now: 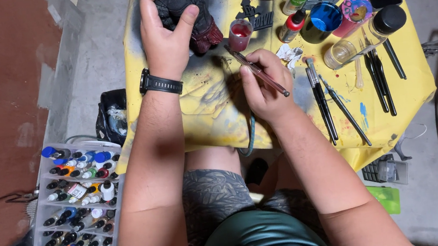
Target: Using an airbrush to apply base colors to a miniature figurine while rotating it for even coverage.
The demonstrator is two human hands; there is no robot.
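Brush in the right hand, pinched pen-fashion near its middle, looks light, stiff and thin, best gripped mid-shaft; its long axis runs diagonally, tip pointing up-left toward the small red paint cup just beyond the knuckles. Left hand clasps a dark, bulky figure with a reddish base, seemingly rigid and easily scuffed. Spare brushes lie right of the right hand on the yellow table cover.

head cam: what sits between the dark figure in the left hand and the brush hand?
In the head view, a small cup of red paint stands between the dark figure and the right hand, on the yellow table cover.
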